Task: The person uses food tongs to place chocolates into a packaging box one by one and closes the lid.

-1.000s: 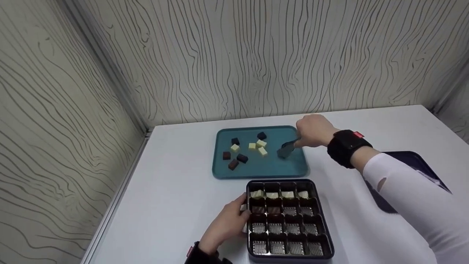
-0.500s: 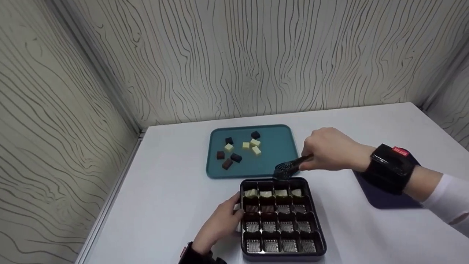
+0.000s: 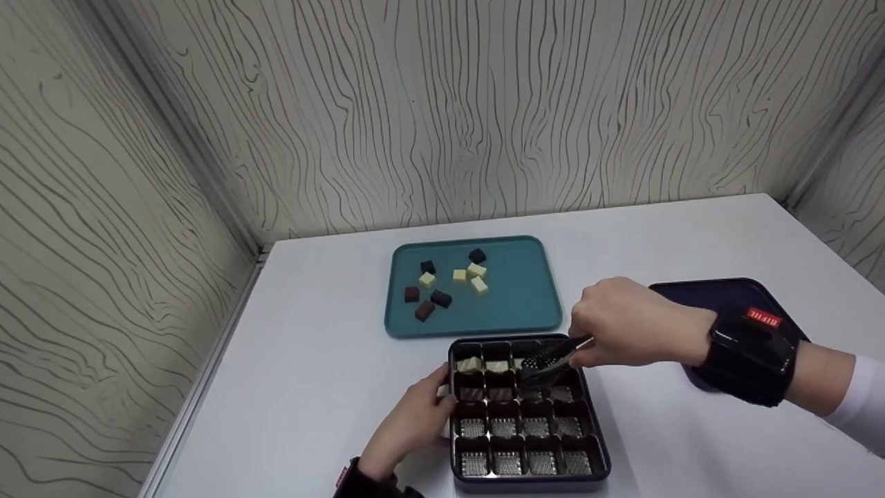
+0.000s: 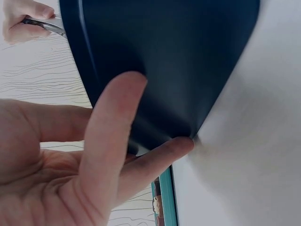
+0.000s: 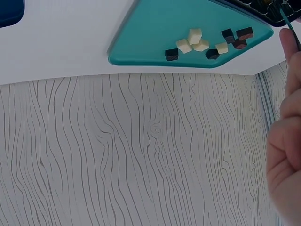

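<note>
My right hand (image 3: 632, 321) grips black tongs (image 3: 563, 353) with perforated ends. The tong tips are over the third column of a dark compartment box (image 3: 531, 483), near its second row; I cannot tell whether a chocolate is between them. White chocolates (image 3: 496, 365) sit in the box's far row, partly covered by the tongs, and two striped brown chocolates (image 3: 500, 394) lie in the second row at left. My left hand (image 3: 415, 418) rests against the box's left side. In the left wrist view, extended fingers (image 4: 160, 157) touch the smooth dark box wall (image 4: 188, 61).
Behind the box lies a teal tray (image 3: 515, 304) carrying several loose white chocolates (image 3: 479, 285) and dark chocolates (image 3: 441, 299). A dark blue tray-like piece (image 3: 712, 294) lies at right, partly under my right arm. Patterned panels (image 3: 442, 124) bound the white table (image 3: 311, 360).
My right hand has carried the tongs from the teal tray's right side toward me, down over the box. The left hand has stayed at the box. The head view has shifted slightly.
</note>
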The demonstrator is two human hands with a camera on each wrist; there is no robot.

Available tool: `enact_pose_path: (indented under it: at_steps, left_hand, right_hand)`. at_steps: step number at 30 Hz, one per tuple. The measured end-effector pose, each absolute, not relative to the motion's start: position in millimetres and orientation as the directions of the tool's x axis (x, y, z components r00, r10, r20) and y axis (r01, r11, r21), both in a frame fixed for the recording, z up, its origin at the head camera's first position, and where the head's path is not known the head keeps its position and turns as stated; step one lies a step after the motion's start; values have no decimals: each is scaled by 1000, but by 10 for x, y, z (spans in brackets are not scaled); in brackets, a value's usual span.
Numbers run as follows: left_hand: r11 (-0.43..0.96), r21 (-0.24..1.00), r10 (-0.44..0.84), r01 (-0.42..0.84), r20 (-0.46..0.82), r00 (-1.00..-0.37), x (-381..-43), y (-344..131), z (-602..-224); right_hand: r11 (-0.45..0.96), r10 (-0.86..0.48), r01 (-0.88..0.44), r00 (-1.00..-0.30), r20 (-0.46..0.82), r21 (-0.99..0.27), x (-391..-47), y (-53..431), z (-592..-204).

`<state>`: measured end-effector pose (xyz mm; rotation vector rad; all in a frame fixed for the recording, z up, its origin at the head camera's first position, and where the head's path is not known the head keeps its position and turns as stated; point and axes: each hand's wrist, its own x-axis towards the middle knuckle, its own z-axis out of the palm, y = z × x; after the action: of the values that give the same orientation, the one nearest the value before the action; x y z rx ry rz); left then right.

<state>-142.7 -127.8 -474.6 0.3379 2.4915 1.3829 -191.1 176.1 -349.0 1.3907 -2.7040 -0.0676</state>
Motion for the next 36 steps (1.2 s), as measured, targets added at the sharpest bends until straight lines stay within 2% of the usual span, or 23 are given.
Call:
enact_pose_path:
  at_steps: [11, 20, 28, 36]
  left_hand:
    - [513, 854, 335, 89, -103, -937, -1425, -1283, -4757]
    - [518, 855, 314, 20, -169, -934, -1418, -1265, -4732]
    - [533, 845, 316, 51, -142, -938, -1415, -1276, -4737]
    - [524, 850, 314, 50, -138, -939, -1416, -1272, -4734]
  right_hand:
    - [569, -822, -816, -569, 32, 103, -1898, 1661, -3530]
    - [499, -862, -843, -507, 11, 203, -1894, 1493, -3536]
    - [448, -864, -833, -497, -83, 324, -1897, 1287, -3550]
    - [406, -871, -833, -477, -115, 376, -1911, 1182, -3633]
